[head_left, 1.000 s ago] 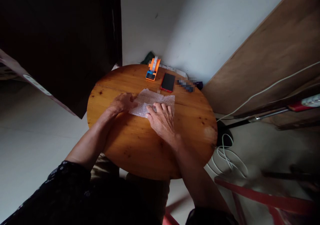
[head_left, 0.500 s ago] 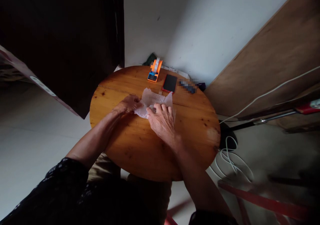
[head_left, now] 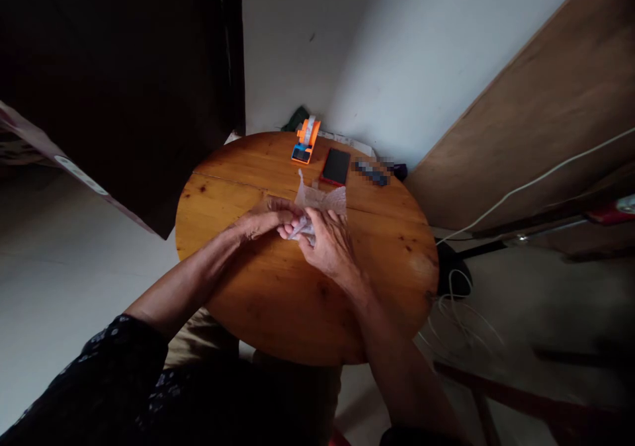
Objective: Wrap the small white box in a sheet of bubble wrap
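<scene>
Filling the upper left of the frame, a large dark panel [head_left: 109, 82] has a pale lower edge, with light floor [head_left: 64, 261] showing beneath it. At the lower left, a dark patterned sleeve [head_left: 119, 347] covers the person's upper arm. From it the bare forearm reaches to the left hand [head_left: 272, 220], near the middle of the frame, where thumb and fingers pinch a gathered edge of clear bubble wrap [head_left: 325, 199]. The wrap lies at the centre of the round wooden table [head_left: 278, 300], folded at its near side, its far edge raised and crumpled. Above it, an orange tape dispenser [head_left: 308, 133] stands near the table's far edge. Just right of centre, the right hand [head_left: 331, 239] rests over the wrap with bent fingers; some wrap shows by its thumb, but whether it is clasped tight cannot be told. Beyond that hand lies a red-edged phone [head_left: 336, 167], with a blurred-out dark object [head_left: 372, 172] beside it. Across the right of the frame, a white cable [head_left: 496, 198] runs before a brown board [head_left: 536, 95].
</scene>
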{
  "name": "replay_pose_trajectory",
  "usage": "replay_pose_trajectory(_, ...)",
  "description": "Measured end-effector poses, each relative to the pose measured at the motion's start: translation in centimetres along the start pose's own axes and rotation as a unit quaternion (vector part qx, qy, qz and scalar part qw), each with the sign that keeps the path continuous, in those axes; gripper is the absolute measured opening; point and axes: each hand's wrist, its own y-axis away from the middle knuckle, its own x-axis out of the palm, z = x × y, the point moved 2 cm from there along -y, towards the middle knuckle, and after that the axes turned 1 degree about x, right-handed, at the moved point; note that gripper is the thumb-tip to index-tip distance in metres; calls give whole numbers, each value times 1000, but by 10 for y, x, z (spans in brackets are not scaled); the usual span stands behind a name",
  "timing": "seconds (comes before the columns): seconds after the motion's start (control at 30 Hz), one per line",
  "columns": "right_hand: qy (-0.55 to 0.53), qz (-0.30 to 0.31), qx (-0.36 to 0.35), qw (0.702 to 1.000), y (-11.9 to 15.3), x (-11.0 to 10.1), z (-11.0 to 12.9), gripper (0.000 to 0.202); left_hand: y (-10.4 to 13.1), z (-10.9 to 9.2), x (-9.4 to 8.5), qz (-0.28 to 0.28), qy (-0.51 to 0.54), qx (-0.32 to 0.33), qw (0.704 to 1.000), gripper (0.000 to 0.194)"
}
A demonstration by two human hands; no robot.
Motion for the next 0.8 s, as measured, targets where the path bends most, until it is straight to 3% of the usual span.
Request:
replay_pose_trajectory(0.1, -58, -12, -17, 998, 2, -2, -6, 49, 3, -1, 5, -7, -119, 63, 991, 20)
replay_pose_trajectory(0.17, -100, -31, -3, 995, 2, -4, -16, 45, 3, 0, 8, -39, -231, 122, 965, 20)
replay_pose_trajectory(0.3, -119, -78, 124, 982, 3, -14, -48, 39, 3, 6, 11, -86, -385, 208, 895, 19)
replay_pose_trajectory(0.37, -113, -58, 206, 970, 4, -21, -64, 50, 3, 7, 12, -84, -407, 250, 874, 18)
replay_pose_trajectory(0.47, -142, 42, 278, 949, 8, -24, -77, 65, 2, 9, 13, -68, -428, 294, 852, 16)
replay_pose_trajectory(0.53, -174, 74, 277, 942, 9, -22, -77, 65, 1, 11, 13, -61, -443, 306, 840, 15)
replay_pose_trajectory(0.67, -192, 32, 247, 949, 7, -13, -69, 59, -3, 14, 14, -71, -458, 326, 824, 16)
replay_pose_trajectory(0.8, -171, 61, 271, 945, 4, -2, -66, 61, -3, 16, 14, -75, -450, 343, 822, 17)
